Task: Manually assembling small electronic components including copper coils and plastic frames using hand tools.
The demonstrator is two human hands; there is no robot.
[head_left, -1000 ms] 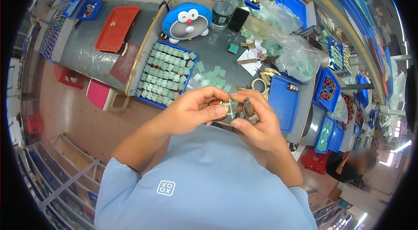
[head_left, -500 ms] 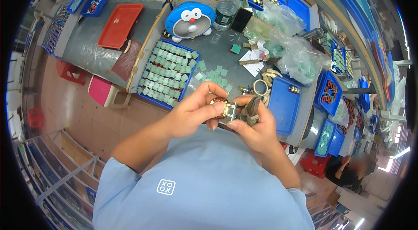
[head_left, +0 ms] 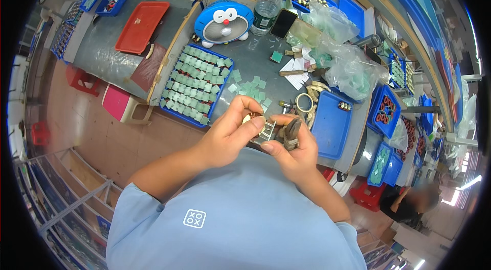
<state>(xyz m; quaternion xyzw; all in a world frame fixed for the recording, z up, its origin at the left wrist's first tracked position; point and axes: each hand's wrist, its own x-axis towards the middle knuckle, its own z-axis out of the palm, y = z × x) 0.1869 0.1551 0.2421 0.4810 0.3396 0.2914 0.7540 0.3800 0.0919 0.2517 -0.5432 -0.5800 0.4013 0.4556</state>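
Pinched between the thumb and fingers of my left hand (head_left: 227,134) is a small ring coil (head_left: 252,116) wound with copper-coloured wire; the fingers partly cover it. Pale, stiff prongs (head_left: 270,131) reach from the coil toward my right hand (head_left: 299,155). That hand is closed around a dark tool with a wrapped handle (head_left: 291,136), its exact kind unclear. The right thumb and index finger lie close to the prong ends; whether they touch them I cannot tell. Both hands are close together in front of my blue shirt, over the bench edge.
Left of my hands is a blue tray (head_left: 197,86) of parts topped with green squares. Loose green squares (head_left: 250,88) lie beyond. A tape roll (head_left: 304,102) and blue tray (head_left: 331,124) are at right. Farther back stand a blue fan (head_left: 223,23) and bottle (head_left: 265,14).
My right hand has shifted slightly left and down, with the wrapped tool in it. The coil has turned a little in my left fingers, showing less of its copper winding.
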